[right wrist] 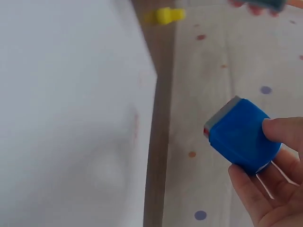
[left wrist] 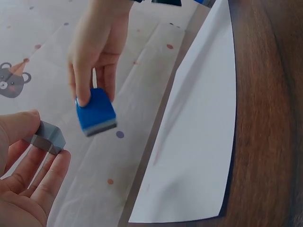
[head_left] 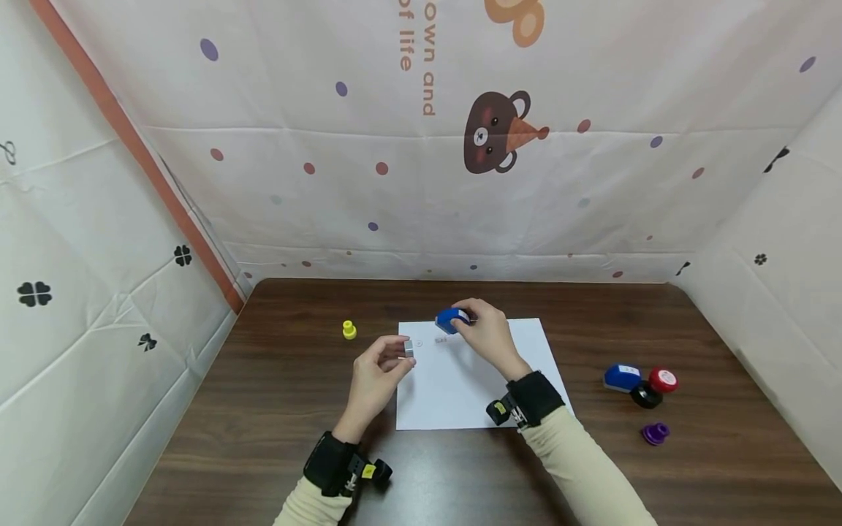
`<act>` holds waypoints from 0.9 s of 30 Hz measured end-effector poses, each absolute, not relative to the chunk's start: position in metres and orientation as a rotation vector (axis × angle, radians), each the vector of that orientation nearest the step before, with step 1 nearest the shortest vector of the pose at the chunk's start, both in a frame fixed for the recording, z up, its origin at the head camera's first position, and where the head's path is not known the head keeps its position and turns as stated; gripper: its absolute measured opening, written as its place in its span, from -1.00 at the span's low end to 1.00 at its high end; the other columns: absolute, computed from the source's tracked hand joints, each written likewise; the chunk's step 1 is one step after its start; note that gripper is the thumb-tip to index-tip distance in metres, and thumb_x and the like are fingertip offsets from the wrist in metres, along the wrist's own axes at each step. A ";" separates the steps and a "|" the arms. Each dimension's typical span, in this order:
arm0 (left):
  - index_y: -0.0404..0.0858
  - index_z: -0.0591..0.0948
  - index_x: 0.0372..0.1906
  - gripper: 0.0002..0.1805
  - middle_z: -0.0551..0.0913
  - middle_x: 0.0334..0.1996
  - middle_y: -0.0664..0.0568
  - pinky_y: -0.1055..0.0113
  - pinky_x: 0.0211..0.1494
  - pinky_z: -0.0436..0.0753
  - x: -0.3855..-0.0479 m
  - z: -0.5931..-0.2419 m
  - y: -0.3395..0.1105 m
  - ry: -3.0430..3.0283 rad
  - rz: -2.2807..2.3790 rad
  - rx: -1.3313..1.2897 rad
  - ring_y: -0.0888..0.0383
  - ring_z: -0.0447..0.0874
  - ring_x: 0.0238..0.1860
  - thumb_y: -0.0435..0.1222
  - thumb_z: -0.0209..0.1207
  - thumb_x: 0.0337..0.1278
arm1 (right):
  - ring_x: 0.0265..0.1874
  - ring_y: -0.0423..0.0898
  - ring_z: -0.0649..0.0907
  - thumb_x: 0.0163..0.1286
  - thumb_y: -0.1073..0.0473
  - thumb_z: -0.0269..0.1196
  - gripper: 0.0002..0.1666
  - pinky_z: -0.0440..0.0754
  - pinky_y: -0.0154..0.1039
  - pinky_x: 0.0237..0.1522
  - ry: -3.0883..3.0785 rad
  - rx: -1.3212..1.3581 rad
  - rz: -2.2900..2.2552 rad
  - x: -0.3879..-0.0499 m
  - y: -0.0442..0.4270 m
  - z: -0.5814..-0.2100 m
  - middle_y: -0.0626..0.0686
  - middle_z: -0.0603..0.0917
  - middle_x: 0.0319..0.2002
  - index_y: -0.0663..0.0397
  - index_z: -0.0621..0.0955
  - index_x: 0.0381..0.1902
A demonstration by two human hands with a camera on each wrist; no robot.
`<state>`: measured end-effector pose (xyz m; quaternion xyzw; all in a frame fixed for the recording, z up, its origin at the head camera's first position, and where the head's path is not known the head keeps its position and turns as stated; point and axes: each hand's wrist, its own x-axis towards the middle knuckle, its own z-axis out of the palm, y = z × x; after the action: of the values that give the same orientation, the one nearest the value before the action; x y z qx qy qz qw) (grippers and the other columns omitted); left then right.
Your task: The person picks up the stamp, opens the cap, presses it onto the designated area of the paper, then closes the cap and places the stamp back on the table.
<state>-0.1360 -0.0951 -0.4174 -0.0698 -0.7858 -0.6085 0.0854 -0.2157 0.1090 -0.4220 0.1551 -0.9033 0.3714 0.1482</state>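
A small yellow piece stands left of the paper, blurred in the right wrist view. The left hand, partly cut off in its own wrist view, pinches a grey cap between thumb and curled fingers near the paper's left edge. On the white paper, faint far-side marks are too small to read. Just right of the cap, apart from it, a blue stamp sits in the right hand's curled grip. Farther right, a black round piece is partly covered by a red one.
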 end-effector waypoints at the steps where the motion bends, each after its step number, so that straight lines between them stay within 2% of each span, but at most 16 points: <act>1: -0.33 0.55 -0.05 -0.65 0.64 -0.18 -0.15 0.37 -0.14 0.66 -0.136 -0.417 -0.094 -2.344 -1.818 -0.212 0.03 0.65 -0.19 -0.44 0.28 -0.03 | -0.18 0.02 0.66 0.16 0.22 0.32 -0.71 0.67 -0.14 -0.19 -2.598 0.417 1.128 -0.212 0.111 -0.422 0.14 0.65 -0.16 0.13 0.60 -0.13; 6: -0.33 0.55 -0.05 -0.66 0.63 -0.15 -0.19 0.28 -0.12 0.67 -0.134 -0.417 -0.090 -2.344 -1.834 -0.220 0.02 0.64 -0.18 -0.45 0.27 -0.02 | -0.14 0.02 0.63 0.21 0.16 0.28 -0.71 0.66 -0.15 -0.13 -2.647 0.252 1.372 -0.192 0.115 -0.424 0.13 0.64 -0.12 0.07 0.58 -0.10; 11: -0.32 0.55 -0.05 -0.65 0.63 -0.17 -0.12 0.33 -0.14 0.67 -0.132 -0.416 -0.084 -2.362 -1.817 -0.222 0.05 0.65 -0.19 -0.46 0.28 -0.03 | -0.12 0.00 0.59 0.22 0.12 0.27 -0.67 0.64 -0.12 -0.08 -2.667 0.139 1.601 -0.174 0.117 -0.426 0.10 0.61 -0.07 0.03 0.56 -0.05; 16: -0.33 0.53 -0.03 -0.64 0.62 -0.14 -0.19 0.37 -0.11 0.65 -0.128 -0.417 -0.079 -2.391 -1.823 -0.261 0.01 0.64 -0.17 -0.43 0.26 0.00 | -0.14 -0.02 0.57 0.24 0.16 0.26 -0.68 0.63 -0.15 -0.06 -2.647 0.149 1.767 -0.161 0.117 -0.429 0.08 0.59 -0.05 0.04 0.55 -0.04; 27: -0.30 0.53 -0.03 -0.63 0.63 -0.16 -0.12 0.38 -0.10 0.64 -0.123 -0.422 -0.072 -2.376 -1.887 -0.256 0.04 0.64 -0.17 -0.42 0.27 -0.01 | -0.11 -0.02 0.61 0.24 0.21 0.26 -0.70 0.60 -0.13 -0.01 -2.593 0.095 1.880 -0.149 0.112 -0.436 0.07 0.58 -0.02 0.05 0.55 -0.05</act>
<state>-0.1233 -0.0715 -0.4222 -0.0838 -0.7794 -0.6190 0.0485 -0.1487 0.1116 -0.4361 0.0297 -0.8089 0.5864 -0.0314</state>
